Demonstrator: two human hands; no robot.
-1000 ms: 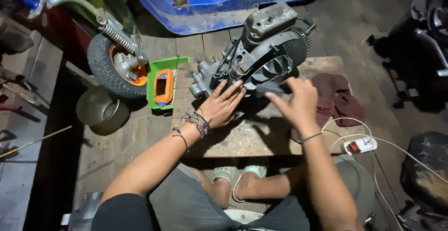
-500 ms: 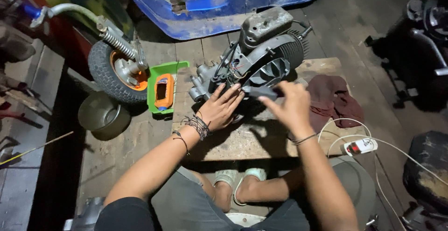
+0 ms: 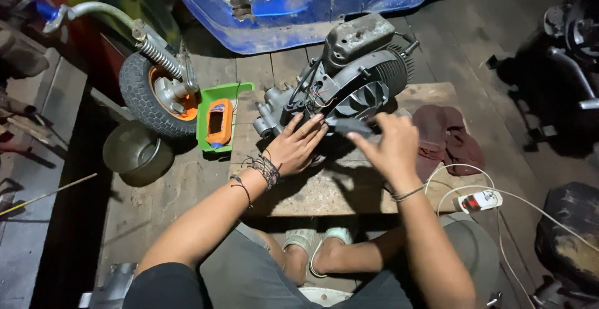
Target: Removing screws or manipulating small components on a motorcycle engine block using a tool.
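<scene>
Head view, left hand (image 3: 298,147) still flat, fingers spread on engine (image 3: 349,75), right hand (image 3: 390,147) now lifted, fingers gripping dark part (image 3: 347,125)

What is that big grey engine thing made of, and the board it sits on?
The engine looks like cast metal: dull grey, grimy, with thin cooling fins on one side. The left hand rests against it. The board under it seems to be bare wood, pale and scuffed, with no paint showing.

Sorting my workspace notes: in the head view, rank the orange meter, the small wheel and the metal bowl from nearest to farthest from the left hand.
From the left hand:
1. Orange meter, in the green tray just left of it.
2. Small wheel, further left and up.
3. Metal bowl, farthest left, on the floor.
</scene>
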